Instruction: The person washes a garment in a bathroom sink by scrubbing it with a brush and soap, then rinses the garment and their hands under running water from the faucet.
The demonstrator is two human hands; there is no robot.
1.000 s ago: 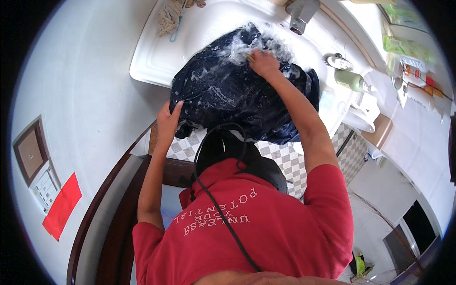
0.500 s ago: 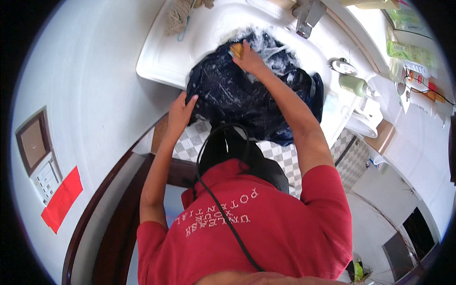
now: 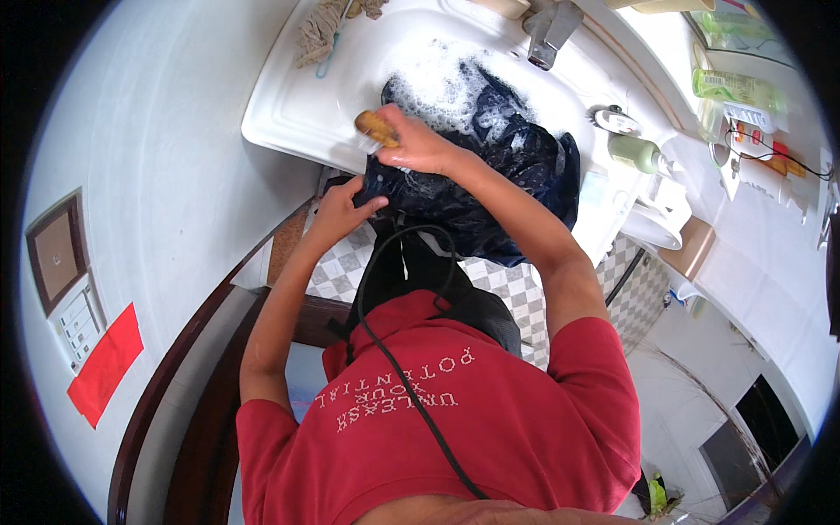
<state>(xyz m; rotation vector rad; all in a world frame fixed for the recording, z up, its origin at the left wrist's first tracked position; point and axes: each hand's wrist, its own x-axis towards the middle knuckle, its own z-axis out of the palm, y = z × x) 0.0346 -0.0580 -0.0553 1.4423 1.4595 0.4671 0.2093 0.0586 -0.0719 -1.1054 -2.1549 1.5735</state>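
Observation:
A wet, dark navy garment lies bunched in the white sink and hangs over its front edge. White suds float behind it. My right hand is closed round a wooden scrub brush with pale bristles, held at the garment's left part by the sink's front rim. Just below, my left hand pinches the garment's left edge, thumb pointing right. Whether the bristles touch the cloth is hard to tell.
A grey tap stands at the sink's back. To the right are a second brush and a green pump bottle. A beige cloth lies at the far left corner. A black cable hangs along my front.
My right hand has brought the brush left and nearer, from the garment's far side to its left edge. The cloth has shifted, showing more suds. My left hand keeps its grip.

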